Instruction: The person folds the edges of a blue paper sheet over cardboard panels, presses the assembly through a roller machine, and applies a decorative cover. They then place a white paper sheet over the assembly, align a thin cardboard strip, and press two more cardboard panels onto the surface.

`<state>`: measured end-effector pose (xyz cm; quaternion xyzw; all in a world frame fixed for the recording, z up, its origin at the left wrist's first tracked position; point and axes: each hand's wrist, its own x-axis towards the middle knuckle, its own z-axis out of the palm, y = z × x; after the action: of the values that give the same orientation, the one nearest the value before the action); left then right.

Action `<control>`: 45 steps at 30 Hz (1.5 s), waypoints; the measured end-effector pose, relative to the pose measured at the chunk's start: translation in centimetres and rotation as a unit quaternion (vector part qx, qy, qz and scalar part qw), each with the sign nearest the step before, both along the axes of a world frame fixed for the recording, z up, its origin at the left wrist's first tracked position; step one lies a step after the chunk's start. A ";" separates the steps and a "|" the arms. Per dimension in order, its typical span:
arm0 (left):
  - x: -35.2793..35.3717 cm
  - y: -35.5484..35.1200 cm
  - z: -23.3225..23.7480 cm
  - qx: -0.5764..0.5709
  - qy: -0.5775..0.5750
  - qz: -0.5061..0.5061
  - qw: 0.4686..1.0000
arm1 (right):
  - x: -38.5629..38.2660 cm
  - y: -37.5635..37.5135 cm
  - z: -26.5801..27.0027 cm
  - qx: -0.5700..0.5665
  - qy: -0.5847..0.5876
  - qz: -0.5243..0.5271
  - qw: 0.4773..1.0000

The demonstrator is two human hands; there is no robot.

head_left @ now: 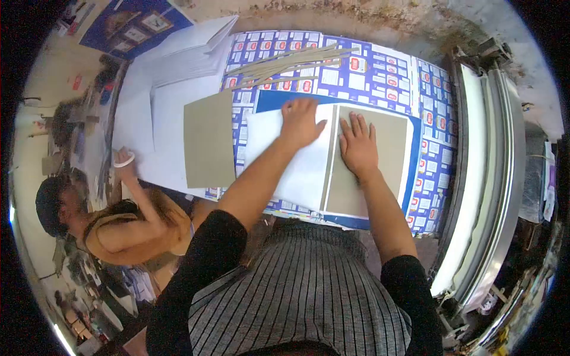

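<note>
My right hand (359, 147) lies flat with spread fingers on a grey-brown board (389, 151). My left hand (301, 123) rests on the white sheet (291, 172) near its top edge, fingers bent and thumb stretched out to the side. Between the two hands a narrow grey strip (328, 160) runs from top to bottom beside the board. Under these lies a blue sheet (417, 136), showing along the top, the right side and the bottom. Another grey-brown board (209, 142) is on the table to the left of the white sheet.
Several thin board strips (285, 65) are piled at the back of the table, on printed blue-and-white paper (368, 80). White paper stacks (190, 59) stand at the back left. A co-worker (136, 225) sits at left. A machine with long rollers (487, 184) borders the right side.
</note>
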<state>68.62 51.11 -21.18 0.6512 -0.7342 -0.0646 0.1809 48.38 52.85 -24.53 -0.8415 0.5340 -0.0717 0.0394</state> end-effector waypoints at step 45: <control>6.7 -8.5 3.0 0.292 -0.139 -0.012 0.946 | 2.9 -10.5 3.3 0.013 -0.042 0.110 0.993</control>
<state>75.31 42.61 -18.20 0.6690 -0.7089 -0.1870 -0.1221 51.24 42.31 -21.21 -0.8906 0.4374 -0.0948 0.0806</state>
